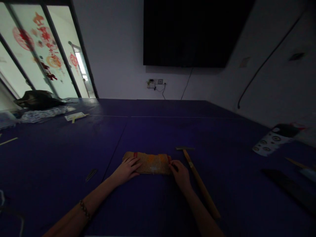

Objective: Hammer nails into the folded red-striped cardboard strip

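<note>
A flat brown speckled board (pixel 153 166) lies on the purple table in front of me, with a red band near each end and orange patches on top. My left hand (pixel 127 169) rests on its left part, fingers spread and lying flat. At the right end, my right hand (pixel 179 174) has thumb and forefinger pinched together beside the red band; what is between them is too dark to make out. Just right of that hand lies a hammer (pixel 197 176), its metal head away from me and wooden handle toward me. Several thin metal pieces, perhaps nails (pixel 91 174), lie left of my left forearm.
The purple table (pixel 153 131) reaches to the wall. A black bag (pixel 39 98), plastic wrapping (pixel 44 114) and a white packet (pixel 75 116) sit at the far left. At right are a patterned pouch (pixel 274 140) and a long dark object (pixel 288 187).
</note>
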`<state>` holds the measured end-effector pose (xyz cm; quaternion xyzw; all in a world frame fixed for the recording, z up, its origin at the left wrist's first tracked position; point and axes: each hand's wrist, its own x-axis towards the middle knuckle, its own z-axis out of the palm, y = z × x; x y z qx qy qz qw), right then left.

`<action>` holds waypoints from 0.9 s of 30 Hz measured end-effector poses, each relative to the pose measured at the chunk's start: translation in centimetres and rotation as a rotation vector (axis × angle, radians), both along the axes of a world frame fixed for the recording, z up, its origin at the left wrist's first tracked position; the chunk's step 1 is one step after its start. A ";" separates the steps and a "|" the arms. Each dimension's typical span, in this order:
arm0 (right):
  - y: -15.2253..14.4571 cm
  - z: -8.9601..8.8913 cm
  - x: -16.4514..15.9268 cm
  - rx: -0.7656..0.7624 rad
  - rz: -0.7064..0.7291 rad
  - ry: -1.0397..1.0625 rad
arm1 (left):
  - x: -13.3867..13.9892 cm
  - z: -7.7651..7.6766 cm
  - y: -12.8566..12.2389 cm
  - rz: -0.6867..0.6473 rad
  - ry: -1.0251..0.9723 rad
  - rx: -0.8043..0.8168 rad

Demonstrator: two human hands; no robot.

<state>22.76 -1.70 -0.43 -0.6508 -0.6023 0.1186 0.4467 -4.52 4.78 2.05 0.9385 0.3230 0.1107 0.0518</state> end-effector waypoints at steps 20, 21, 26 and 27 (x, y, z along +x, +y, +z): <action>0.1 0.7 0.0 0.035 -0.029 0.199 | -0.2 1.1 1.0 -0.169 -0.375 0.417; 0.0 0.8 0.0 0.041 -0.033 0.211 | -0.1 1.2 0.8 -0.133 -0.384 0.442; -0.1 1.2 0.0 0.074 -0.058 0.230 | 0.1 1.2 0.1 0.078 -0.330 0.632; -0.2 1.1 0.1 0.076 -0.058 0.225 | 0.1 1.1 0.1 0.091 -0.301 0.652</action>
